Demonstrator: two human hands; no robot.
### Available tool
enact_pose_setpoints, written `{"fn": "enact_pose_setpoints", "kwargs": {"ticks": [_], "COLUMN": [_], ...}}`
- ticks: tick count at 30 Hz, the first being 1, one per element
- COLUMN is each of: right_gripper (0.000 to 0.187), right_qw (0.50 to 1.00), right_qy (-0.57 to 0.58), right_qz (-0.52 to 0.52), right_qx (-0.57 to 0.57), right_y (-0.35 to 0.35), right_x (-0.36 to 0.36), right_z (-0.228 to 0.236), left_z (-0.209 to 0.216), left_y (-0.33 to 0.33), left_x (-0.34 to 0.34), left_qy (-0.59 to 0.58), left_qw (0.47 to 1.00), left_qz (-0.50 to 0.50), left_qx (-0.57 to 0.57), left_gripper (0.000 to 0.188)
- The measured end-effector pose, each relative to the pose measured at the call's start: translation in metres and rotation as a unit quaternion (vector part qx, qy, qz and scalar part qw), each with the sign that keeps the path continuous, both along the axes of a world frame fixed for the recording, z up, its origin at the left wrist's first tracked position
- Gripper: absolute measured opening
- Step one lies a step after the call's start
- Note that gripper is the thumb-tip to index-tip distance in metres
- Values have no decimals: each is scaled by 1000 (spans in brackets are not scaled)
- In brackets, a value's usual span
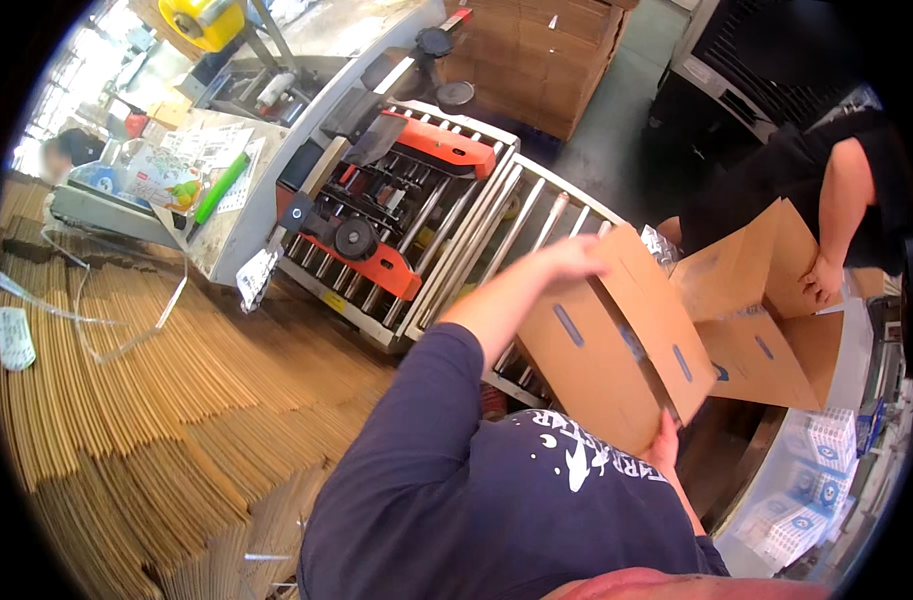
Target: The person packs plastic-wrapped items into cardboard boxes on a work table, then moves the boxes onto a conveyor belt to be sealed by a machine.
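Observation:
A brown cardboard box (591, 375) is tilted in front of my body, its two panels parted by a dark gap. Each panel has a slotted hand hole. My left hand (579, 258) grips the far end, with the forearm stretched across the box's left side. At the near right corner, my right hand (664, 440) is closed on the edge; part of its fingers is hidden behind the cardboard. The box lies partly over the roller conveyor (536, 215).
An orange-sided carton-sealing machine (391, 195) sits on the rollers. Flattened cartons (106, 400) are stacked at left. On the right, another person's hand (824, 278) touches an open carton (761, 345). White-and-blue small boxes (811, 490) stand on a curved table, near right.

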State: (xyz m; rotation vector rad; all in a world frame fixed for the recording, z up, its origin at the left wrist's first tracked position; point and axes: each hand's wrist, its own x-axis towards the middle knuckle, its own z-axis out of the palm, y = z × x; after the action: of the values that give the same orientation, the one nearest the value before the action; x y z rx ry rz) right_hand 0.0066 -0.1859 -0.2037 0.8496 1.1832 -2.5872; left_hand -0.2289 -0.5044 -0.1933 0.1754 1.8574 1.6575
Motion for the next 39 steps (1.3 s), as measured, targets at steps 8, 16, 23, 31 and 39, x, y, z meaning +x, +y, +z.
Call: {"fn": "enact_pose_setpoints", "kwargs": {"ticks": [8,16,23,31,39], "right_gripper": [54,62,64,38,33], "right_qw": [966,972,935,843,577], "right_qy": [39,77,150,34,47], "right_qz": [256,210,243,497,728], "right_qx": [8,74,210,202,367], "right_y": [-163,-266,-356,-314,-144], "right_x": [-148,-227,-249,-180,-3], "right_z": [-9,-4,19,-19,-108], "left_z": [33,43,46,18,-1], "left_y": [-119,-193,-214,-186,-140], "left_x": [19,-8,3,61,130], "left_qy": [484,374,282,276,374], "left_qw": [683,757,752,660,680], "left_qz": [35,112,162,194,242], "left_qx": [-546,-524,-573,-672,-582], "left_gripper": [64,78,89,68,66]}}
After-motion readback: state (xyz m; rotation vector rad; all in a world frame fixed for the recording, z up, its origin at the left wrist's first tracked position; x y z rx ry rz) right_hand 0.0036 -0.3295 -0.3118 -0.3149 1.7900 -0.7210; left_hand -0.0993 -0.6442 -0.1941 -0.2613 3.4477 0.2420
